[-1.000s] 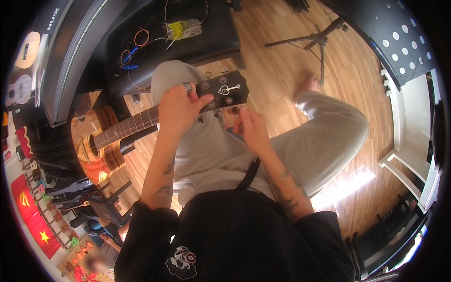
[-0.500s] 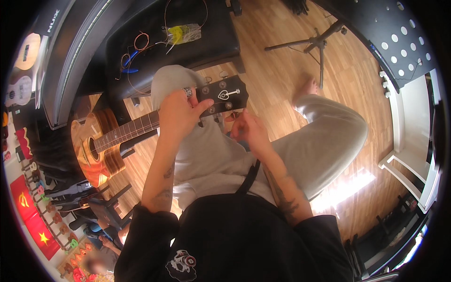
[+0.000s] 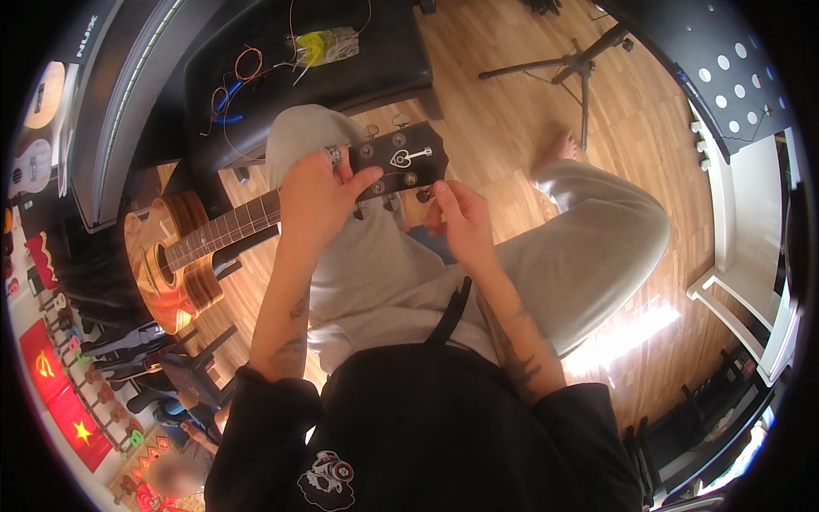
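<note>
An acoustic guitar (image 3: 200, 294) lies across my lap, its wooden body to the left and its neck running to the right. Its black headstock (image 3: 433, 141) bears a white heart-and-key-like inlay and metal tuning pegs on both edges. My left hand (image 3: 317, 192), with a ring on one finger, wraps round the neck beside the headstock, its thumb lying over the headstock's near part. At the headstock's near edge, my right hand (image 3: 463, 224) pinches a tuning peg (image 3: 424, 196) between thumb and finger. The other right fingers are curled and partly hidden.
A black padded bench (image 3: 256, 77) ahead carries coiled strings (image 3: 247, 64), a blue tool (image 3: 227, 98) and a yellow-and-clear packet (image 3: 328, 47). A tripod stand (image 3: 580, 64) is on the wooden floor at the far right. Another person (image 3: 175, 474) is at the lower left.
My right hand has moved up against the peg at the headstock's near edge. My left hand keeps its hold on the neck. The whole view has shifted slightly.
</note>
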Available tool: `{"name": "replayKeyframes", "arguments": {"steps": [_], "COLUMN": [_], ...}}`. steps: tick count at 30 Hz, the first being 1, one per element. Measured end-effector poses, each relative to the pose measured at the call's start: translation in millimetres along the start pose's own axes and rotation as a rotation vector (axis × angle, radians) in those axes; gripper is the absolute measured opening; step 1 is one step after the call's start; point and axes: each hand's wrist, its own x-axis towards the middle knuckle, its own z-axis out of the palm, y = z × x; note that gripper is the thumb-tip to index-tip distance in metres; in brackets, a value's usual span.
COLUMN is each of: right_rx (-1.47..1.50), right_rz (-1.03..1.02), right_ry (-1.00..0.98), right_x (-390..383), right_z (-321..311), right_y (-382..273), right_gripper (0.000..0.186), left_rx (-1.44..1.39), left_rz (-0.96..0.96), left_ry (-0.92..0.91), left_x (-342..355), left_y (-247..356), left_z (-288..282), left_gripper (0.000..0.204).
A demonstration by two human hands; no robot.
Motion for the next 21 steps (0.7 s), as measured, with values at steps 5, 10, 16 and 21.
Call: {"name": "replayKeyframes", "arguments": {"steps": [5,10,16,21], "right_rx": [0.159,0.53,-0.416,0.443], "right_rz": [0.279,0.336,-0.287,0.389], "right_ry": [-0.28,-0.258,0.03,-0.257], "right_x": [-5.3,-2.7,-1.9,-3.5], "right_z": [5.7,8.6,9.8,3.6], "right_y": [-5.8,17.2,10.4,-0.2], "right_gripper": [0.051,0.047,0.04,0.039], "left_rx": [-0.066,-0.057,-0.147,-0.289], "left_rz": [0.045,0.001,0.017,-0.013], "left_ry": [0.034,0.01,0.018,-0.022], "left_x": [0.4,0.8,1.4,2.1], "left_y": [-3.0,-6.0,-10.4,-12.8], "left_z": [0.7,1.1,1.2,-1.7], "left_gripper": [0.047,0.044,0.044,0.043]}}
